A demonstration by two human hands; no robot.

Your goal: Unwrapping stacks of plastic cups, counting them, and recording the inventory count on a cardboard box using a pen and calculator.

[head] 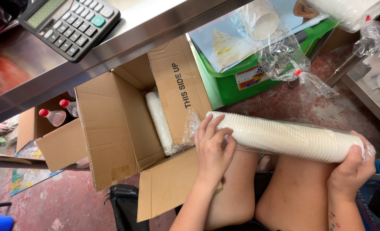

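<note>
A long stack of white paper cups (pixel 284 137) in a clear plastic sleeve lies sideways across my lap. My left hand (pixel 212 145) grips its left end, fingers curled over the plastic. My right hand (pixel 351 171) holds the right end, thumb pressed on the base of the last cup. Just left of the stack stands an open cardboard box (pixel 113 124) with its flaps spread. Inside it lies another wrapped sleeve of white cups (pixel 160 122).
A steel counter (pixel 125 30) with a black calculator (pixel 70 23) runs overhead at the top left. A green crate (pixel 241 81) with bagged cups (pixel 262 21) sits behind the box. Red-capped bottles (pixel 55 114) stand in a second box at left. The floor is red.
</note>
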